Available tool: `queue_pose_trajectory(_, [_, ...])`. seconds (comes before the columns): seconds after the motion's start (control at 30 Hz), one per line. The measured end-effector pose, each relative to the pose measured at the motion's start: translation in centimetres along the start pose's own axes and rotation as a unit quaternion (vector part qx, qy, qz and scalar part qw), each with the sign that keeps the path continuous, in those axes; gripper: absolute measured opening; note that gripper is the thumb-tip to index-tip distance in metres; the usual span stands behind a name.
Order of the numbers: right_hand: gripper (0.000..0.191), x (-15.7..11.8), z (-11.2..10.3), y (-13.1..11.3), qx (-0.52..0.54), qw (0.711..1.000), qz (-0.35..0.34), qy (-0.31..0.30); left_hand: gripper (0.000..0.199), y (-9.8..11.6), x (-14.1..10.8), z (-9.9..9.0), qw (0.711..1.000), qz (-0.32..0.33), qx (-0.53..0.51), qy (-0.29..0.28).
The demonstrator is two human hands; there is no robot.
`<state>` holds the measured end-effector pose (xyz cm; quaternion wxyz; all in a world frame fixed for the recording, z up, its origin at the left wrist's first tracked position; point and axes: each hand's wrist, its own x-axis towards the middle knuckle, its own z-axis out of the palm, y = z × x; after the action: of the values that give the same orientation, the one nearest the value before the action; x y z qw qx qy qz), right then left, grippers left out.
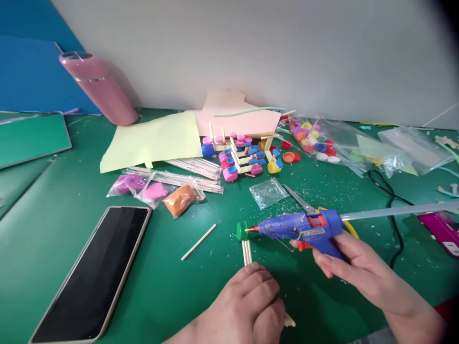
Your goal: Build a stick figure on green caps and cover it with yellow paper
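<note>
My left hand [253,301] is closed around a few thin wooden sticks [247,252]. Their far ends meet a green bottle cap [242,231], and short stick ends poke out below my fingers. My right hand [362,267] grips a blue hot glue gun [304,227] by its handle, fingers by the orange trigger. The gun's copper-coloured nozzle points left and sits at the cap; whether it touches is hard to tell. A long clear glue stick [398,210] runs out of its back. One loose wooden stick [198,242] lies left of the cap.
A phone [93,272] lies at left. Bagged clay [181,199], bundled sticks [179,179] and small stick-and-cap pieces [244,155] lie farther back. Scissors [299,198] rest behind the gun, and a black cord [390,191] runs at right. A pink bottle [100,88] stands by the wall.
</note>
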<state>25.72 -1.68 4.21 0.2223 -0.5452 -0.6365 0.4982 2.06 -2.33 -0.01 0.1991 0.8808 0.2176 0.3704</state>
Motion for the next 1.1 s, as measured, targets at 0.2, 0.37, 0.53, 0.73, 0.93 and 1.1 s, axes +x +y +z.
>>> queue_pose_trajectory(0.2, [0.015,-1.2,0.3,0.3,-0.060,0.998,0.016,0.014,0.014,0.6,-0.1,0.8,0.998,0.015,0.067,0.012])
queue_pose_trajectory(0.37, [0.037,-1.9,0.5,0.4,-0.119,0.993,0.010,0.007,0.018,0.5,0.0,0.1,0.997,0.027,0.068,-0.023])
queue_pose_trajectory(0.53, [0.043,-1.8,0.7,0.5,-0.121,0.993,0.014,0.003,0.021,0.4,0.1,0.0,0.997,0.032,0.067,-0.029])
queue_pose_trajectory(0.73, [0.042,-1.4,0.9,0.5,-0.134,0.991,0.020,-0.004,0.023,0.3,0.1,0.3,0.997,0.036,0.058,-0.026])
queue_pose_trajectory(0.93, [0.041,-1.3,1.2,0.3,-0.144,0.990,0.012,-0.002,0.022,0.3,0.0,0.3,0.997,0.035,0.066,-0.031])
queue_pose_trajectory(1.1, [0.040,-1.3,1.2,0.2,-0.158,0.987,0.000,-0.001,0.022,0.3,0.0,0.3,0.997,0.037,0.067,-0.032])
